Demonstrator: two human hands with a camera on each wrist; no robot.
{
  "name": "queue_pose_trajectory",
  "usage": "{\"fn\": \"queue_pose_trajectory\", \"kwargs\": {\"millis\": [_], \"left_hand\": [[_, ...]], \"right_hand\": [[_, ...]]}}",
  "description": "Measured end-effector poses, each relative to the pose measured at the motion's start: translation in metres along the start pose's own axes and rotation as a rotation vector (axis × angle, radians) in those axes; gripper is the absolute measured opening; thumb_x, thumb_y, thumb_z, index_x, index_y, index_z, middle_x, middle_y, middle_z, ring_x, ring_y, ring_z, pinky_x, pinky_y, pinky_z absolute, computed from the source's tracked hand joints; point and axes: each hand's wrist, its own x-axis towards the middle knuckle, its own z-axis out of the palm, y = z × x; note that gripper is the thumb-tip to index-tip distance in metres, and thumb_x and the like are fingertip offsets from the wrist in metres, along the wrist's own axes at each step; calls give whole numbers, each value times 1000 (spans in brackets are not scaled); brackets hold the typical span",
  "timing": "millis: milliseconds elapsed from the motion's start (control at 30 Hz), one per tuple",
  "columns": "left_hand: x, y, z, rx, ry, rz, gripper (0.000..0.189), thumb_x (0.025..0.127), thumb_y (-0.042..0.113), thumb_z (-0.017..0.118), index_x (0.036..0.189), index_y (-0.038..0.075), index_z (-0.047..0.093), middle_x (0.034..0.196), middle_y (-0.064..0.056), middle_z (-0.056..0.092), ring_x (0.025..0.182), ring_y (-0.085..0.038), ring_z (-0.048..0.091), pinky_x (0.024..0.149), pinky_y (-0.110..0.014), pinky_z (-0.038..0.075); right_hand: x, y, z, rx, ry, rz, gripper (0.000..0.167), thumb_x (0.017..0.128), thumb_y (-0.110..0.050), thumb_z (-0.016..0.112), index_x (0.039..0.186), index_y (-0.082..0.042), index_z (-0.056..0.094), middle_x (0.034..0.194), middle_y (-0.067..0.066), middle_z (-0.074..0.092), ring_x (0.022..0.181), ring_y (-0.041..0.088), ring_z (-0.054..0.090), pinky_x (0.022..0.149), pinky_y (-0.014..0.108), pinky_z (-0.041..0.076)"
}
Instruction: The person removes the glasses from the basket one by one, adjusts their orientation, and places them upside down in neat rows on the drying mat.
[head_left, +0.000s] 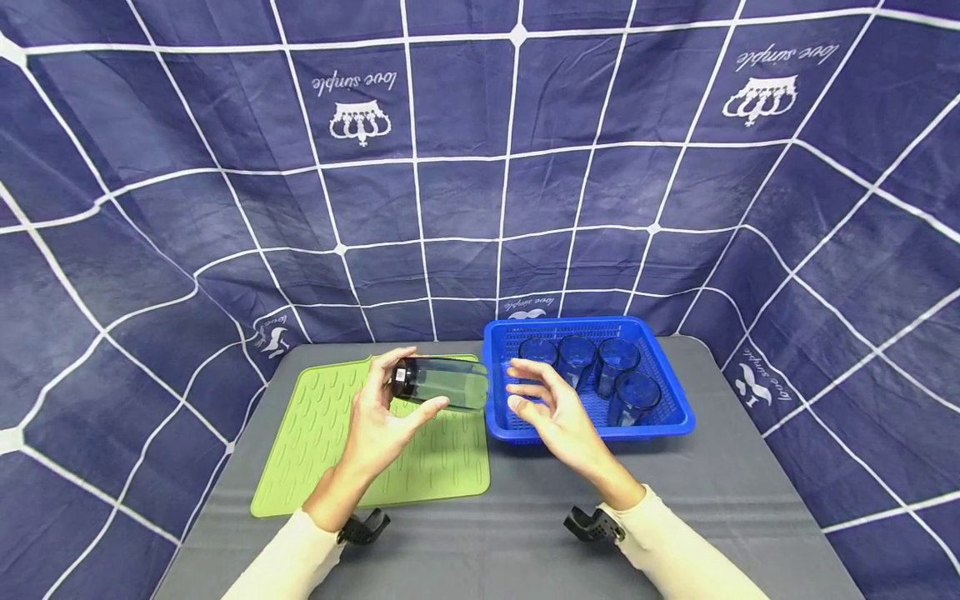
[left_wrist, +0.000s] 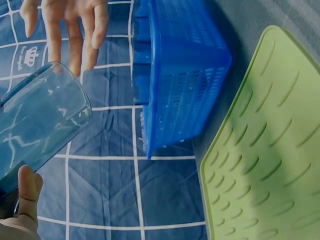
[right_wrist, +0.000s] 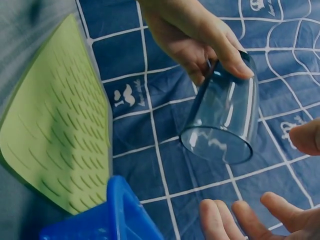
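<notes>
A blue-tinted drinking glass (head_left: pixel 450 385) lies sideways in the air above the mat, its mouth facing right. My left hand (head_left: pixel 373 425) grips it near the base, thumb on the near side and fingers round the far side. In the right wrist view the glass (right_wrist: pixel 220 117) looks empty, with its rim turned toward my right hand. That right hand (head_left: pixel 555 410) hovers just beyond the mouth, in front of the blue basket's left part. Its fingers are spread and loosely bent, holding nothing and apart from the glass.
A blue plastic basket (head_left: pixel 684 421) stands at the right with several similar glasses (head_left: pixel 576 358) upright inside. To the left, a green ribbed mat (head_left: pixel 300 467) lies flat on the grey table (head_left: pixel 525 533). Dark blue checked cloth (head_left: pixel 465 200) hangs behind and at both sides.
</notes>
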Motion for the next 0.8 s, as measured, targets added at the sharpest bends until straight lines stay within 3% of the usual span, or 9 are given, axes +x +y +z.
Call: {"fn": "queue_pose_trajectory", "kwargs": {"millis": [267,533,800], "left_hand": [[5,0,-13,52,20,-1,90,81,-8,103,159,4,59,143,-21,80,120,-11,79,104,-14,62],[9,-7,-24,129,51,-14,91,81,-6,104,160,5,59,141,-21,82,118,-9,79,105,-11,60],[12,-16,-34,203,94,-47,91,81,-2,105,159,6,60,138,-19,83,114,8,73,100,-6,57]], "right_hand": [[5,-4,-11,-94,26,-35,61,109,-5,76,166,-3,56,167,25,62,148,47,69,115,24,62],[7,-4,-26,-222,52,-90,60,108,-8,80,165,-6,58,167,17,64,148,42,71,122,49,62],[8,-6,-41,-334,84,-135,60,106,-9,84,162,-8,62,165,16,65,144,41,73,122,52,61]]}}
